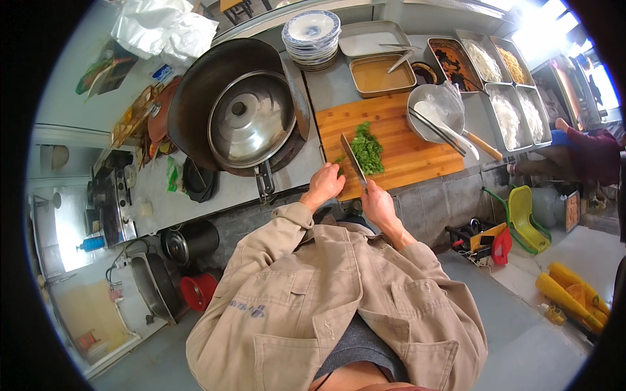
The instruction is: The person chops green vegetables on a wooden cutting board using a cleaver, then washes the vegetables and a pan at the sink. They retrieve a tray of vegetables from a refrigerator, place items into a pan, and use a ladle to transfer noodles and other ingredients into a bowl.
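Note:
My right hand [379, 205] is closed around the handle of a kitchen knife [353, 159], whose broad blade stands on the wooden cutting board [420, 168]. Chopped leafy greens [368, 149] lie in a pile along the blade's right side. To the left of the blade, my left hand [326, 184] rests at the board's left edge, fingertips beside a few bits of green; whether it pinches any of them is hidden. A bowl [435, 105] with a plastic bag, a white ladle and dark chopsticks across it sits on the board's right part.
Left of the board, a lidded pan [252, 119] sits within a tall metal wind guard [195, 93]. Behind are stacked plates [311, 34] and a tray of brown liquid [381, 76]. Trays of noodles [506, 119] stand at right; beyond them sits another person [587, 151].

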`<control>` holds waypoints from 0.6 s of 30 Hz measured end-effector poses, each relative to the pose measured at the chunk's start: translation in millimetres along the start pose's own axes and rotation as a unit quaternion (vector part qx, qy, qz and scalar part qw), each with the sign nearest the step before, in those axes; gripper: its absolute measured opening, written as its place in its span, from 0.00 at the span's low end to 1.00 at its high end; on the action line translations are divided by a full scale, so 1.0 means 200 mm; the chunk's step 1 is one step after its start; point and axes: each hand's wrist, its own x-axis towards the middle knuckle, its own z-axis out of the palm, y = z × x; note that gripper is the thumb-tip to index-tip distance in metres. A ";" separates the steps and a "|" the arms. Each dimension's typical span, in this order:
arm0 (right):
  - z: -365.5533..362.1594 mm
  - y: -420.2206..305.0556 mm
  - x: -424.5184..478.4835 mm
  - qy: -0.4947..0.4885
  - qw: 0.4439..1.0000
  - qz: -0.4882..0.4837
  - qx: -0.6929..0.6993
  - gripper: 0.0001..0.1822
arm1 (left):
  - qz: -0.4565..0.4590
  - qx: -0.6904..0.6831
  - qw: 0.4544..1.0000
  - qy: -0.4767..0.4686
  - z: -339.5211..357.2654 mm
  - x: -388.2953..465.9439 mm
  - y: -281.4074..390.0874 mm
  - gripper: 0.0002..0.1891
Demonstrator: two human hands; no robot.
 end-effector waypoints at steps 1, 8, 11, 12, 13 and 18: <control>-0.02 -0.01 0.00 0.009 1.000 -0.003 0.014 0.13 | 0.001 0.007 1.000 -0.012 0.00 0.01 0.00 0.17; -0.20 -0.16 -0.01 0.008 0.996 0.050 0.078 0.22 | -0.018 -0.166 0.986 0.001 0.10 -0.05 -0.11 0.09; -0.17 0.01 -0.07 0.077 0.988 -0.020 0.133 0.18 | 0.103 -0.019 0.988 0.112 0.34 -0.04 -0.23 0.11; -0.22 0.13 -0.07 0.140 0.980 -0.020 0.136 0.17 | 0.062 -0.086 0.992 0.070 0.12 -0.02 0.04 0.13; -0.28 0.04 -0.11 0.105 0.990 0.039 0.090 0.17 | 0.024 -0.088 0.996 0.008 0.09 -0.06 0.05 0.17; -0.28 0.28 -0.05 0.195 0.981 0.009 -0.009 0.21 | 0.168 -0.014 0.985 0.039 0.07 0.00 0.07 0.19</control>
